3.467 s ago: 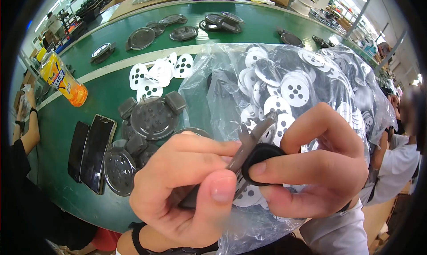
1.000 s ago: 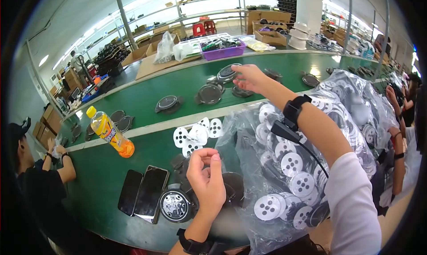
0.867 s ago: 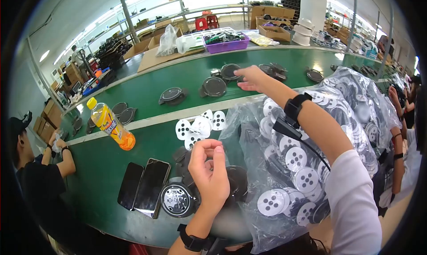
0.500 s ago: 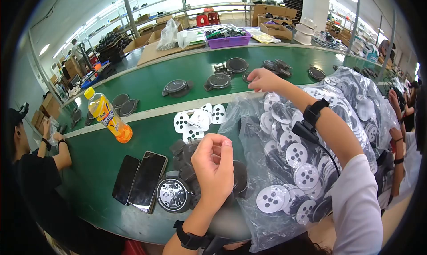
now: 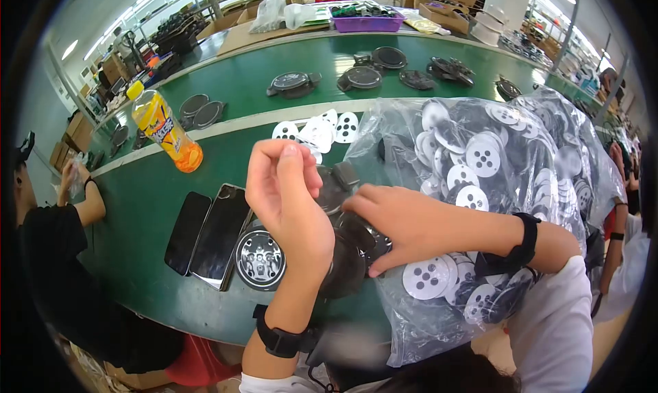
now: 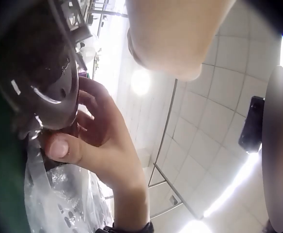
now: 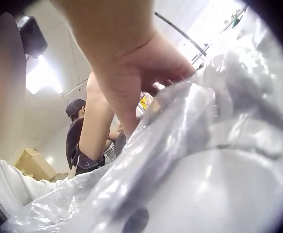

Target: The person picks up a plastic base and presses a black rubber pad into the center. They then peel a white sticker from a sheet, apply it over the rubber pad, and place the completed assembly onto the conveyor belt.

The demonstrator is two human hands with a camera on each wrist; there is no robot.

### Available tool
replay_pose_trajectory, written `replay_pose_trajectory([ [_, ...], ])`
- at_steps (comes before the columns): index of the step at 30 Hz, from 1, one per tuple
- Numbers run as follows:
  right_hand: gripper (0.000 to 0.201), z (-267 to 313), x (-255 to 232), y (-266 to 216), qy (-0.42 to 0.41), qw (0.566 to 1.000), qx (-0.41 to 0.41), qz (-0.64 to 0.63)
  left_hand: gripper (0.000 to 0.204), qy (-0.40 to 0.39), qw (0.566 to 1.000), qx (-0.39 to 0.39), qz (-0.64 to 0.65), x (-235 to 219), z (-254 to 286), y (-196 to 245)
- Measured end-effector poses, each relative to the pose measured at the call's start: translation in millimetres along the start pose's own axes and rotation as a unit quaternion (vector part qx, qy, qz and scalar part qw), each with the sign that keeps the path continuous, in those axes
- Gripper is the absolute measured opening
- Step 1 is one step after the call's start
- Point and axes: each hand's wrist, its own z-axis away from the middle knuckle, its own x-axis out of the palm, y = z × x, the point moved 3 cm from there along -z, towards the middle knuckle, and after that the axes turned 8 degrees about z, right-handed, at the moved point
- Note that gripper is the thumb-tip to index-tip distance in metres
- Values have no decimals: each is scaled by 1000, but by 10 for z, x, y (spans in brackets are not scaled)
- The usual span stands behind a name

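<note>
My right hand (image 5: pixel 418 228) reaches palm down over a pile of dark grey round plastic parts (image 5: pixel 339 273) with side lugs. In the left wrist view, its thumb and curled fingers grip the rim of one glossy dark grey round plastic part (image 6: pixel 39 82); the fingertips are partly hidden behind it. Raised over the pile's left side, my left hand (image 5: pixel 291 208) has loosely curled fingers and holds nothing. Beside it, a round part with a shiny, holed face (image 5: pixel 260 258) lies on the green table. The right wrist view shows my right hand (image 7: pixel 127 68) behind clear plastic film.
A clear bag (image 5: pixel 404 335) of white holed discs covers the table's right side. Loose white discs (image 5: pixel 321 132) lie behind the pile. Two phones (image 5: pixel 187 234) and an orange drink bottle (image 5: pixel 163 129) stand left. More dark parts (image 5: pixel 360 77) sit on the green belt beyond.
My right hand has come back from the belt, toward me, to the pile and now grips a part. The left hand stays loosely curled. The head view has tipped down.
</note>
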Motion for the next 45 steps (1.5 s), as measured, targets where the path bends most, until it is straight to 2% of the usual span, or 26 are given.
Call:
replay_pose_trajectory([
  [3,60,31,-152,105,44,972,123,-196,13,-2,1000,-14,1,-24,-30,-4],
  [4,60,23,-215,155,45,973,123,-192,12,-16,1000,-21,-4,-14,-41,-9],
  [6,51,45,-369,286,139,954,168,-205,8,-39,999,-22,-2,0,-49,-69],
  [7,51,49,-378,309,139,955,169,-201,6,-62,997,-35,-34,37,-34,-90],
  [9,43,85,-408,390,255,875,163,-378,13,-103,985,-57,-125,62,-18,-139],
  [10,43,87,-431,402,255,875,166,-376,13,-104,985,-58,-122,76,-7,-146],
  [13,44,68,-521,365,293,840,94,-447,33,-235,949,-209,15,146,57,-212],
  [14,44,41,-520,335,291,840,97,-447,33,-234,949,-212,17,139,68,-215],
  [16,41,19,-565,317,375,791,87,-476,33,-136,957,-250,66,113,65,-198],
  [17,44,20,-559,354,376,776,110,-495,32,-117,970,-201,77,126,44,-124],
  [18,44,28,-540,424,376,776,112,-493,30,-81,984,-146,64,89,3,-135],
  [20,38,-6,-342,586,201,866,149,-434,30,-22,992,-101,76,22,-22,-161],
  [21,38,-8,-252,659,201,866,150,-433,31,-10,990,-121,75,27,-3,-121],
  [22,33,-43,-142,672,110,971,108,-183,31,-10,990,-121,77,25,4,-132],
  [23,29,-70,-70,657,10,995,56,83,32,2,989,-125,76,11,2,-156],
  [24,29,-65,-86,675,10,995,55,84,33,15,989,-129,75,4,-2,-173],
  [26,20,-39,-179,711,31,985,114,129,32,27,987,-134,82,13,6,-168],
  [27,30,3,-233,748,30,969,162,187,32,39,985,-140,88,8,14,-167],
  [28,30,35,-234,794,29,969,162,186,32,39,985,-141,88,-9,13,-158],
  [30,41,113,-242,935,0,913,251,322,30,23,973,-181,139,-41,18,-162],
  [31,50,116,-251,977,-54,913,282,288,30,21,973,-182,139,-42,22,-167],
  [35,44,148,-199,1028,2,934,253,251,28,33,974,-194,113,-49,27,-244],
  [38,32,88,-175,973,-20,927,199,318,30,21,976,-203,70,-52,23,-289],
  [41,22,45,-191,970,32,926,142,348,32,-9,981,-185,50,-18,12,-286],
  [44,17,73,-365,838,42,941,196,273,34,-9,988,-145,43,-17,-6,-298],
  [45,16,90,-465,808,140,959,209,133,35,1,994,-112,21,12,-2,-269],
])
